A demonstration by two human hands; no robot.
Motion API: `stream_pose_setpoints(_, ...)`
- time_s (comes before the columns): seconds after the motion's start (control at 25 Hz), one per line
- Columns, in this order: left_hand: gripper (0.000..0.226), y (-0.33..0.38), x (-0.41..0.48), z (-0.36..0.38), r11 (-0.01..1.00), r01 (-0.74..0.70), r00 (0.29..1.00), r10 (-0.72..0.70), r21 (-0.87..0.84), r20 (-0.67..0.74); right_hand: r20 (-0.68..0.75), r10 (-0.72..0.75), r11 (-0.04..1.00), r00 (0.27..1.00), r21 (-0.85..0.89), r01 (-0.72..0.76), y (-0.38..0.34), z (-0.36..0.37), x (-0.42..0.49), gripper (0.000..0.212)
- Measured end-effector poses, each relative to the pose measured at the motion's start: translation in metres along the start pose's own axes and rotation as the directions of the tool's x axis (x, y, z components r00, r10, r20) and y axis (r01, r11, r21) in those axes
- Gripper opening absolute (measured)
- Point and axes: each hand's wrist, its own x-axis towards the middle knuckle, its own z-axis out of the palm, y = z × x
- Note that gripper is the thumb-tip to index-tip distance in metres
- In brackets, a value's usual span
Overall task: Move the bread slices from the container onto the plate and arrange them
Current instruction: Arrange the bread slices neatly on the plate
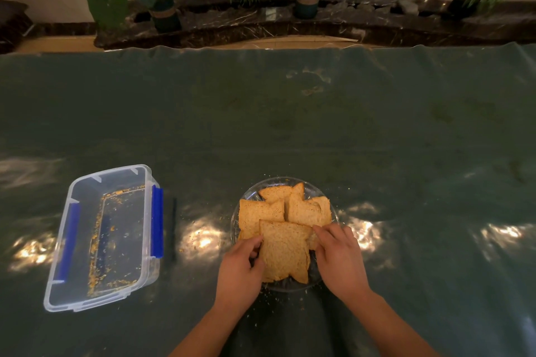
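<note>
Over on the left the container is sitting with only crumbs in it, so all the slices are already on the plate in the middle of the counter. We're pinching the front slice from both sides: left hand gripping its left edge, right hand its top right corner. Bread's light, soft and crumbly, so we're guessing crust edges are the safest hold, with a gentle squeeze.
</note>
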Motion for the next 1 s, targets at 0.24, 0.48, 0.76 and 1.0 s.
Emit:
stream_pose_setpoints(0.24, 0.044, 0.001, -0.001, 0.001, 0.999, -0.018, 1.0, 0.018, 0.029, 0.007, 0.033, -0.005, 1.0, 0.999, -0.027, 0.006, 0.001, 0.002, 0.002, 0.041)
stream_pose_setpoints(0.48, 0.044, 0.002, -0.001, 0.0, 0.999, -0.017, 1.0, 0.016, 0.038, 0.018, 0.005, 0.026, 0.999, 1.0, 0.035, -0.026, 0.001, 0.004, 0.0, 0.042)
stream_pose_setpoints(0.76, 0.042, 0.003, 0.001, -0.007, 0.999, -0.034, 0.999, 0.035, 0.022, -0.035, -0.06, 0.038, 0.996, 0.997, 0.081, -0.033, 0.001, -0.006, 0.004, 0.038)
stream_pose_setpoints(1.0, 0.051, 0.026, 0.025, -0.027, 0.913, -0.195, 0.972, 0.229, 0.359, -0.052, -0.102, -0.018, 0.998, 0.995, 0.06, 0.024, -0.017, -0.029, 0.03, 0.04)
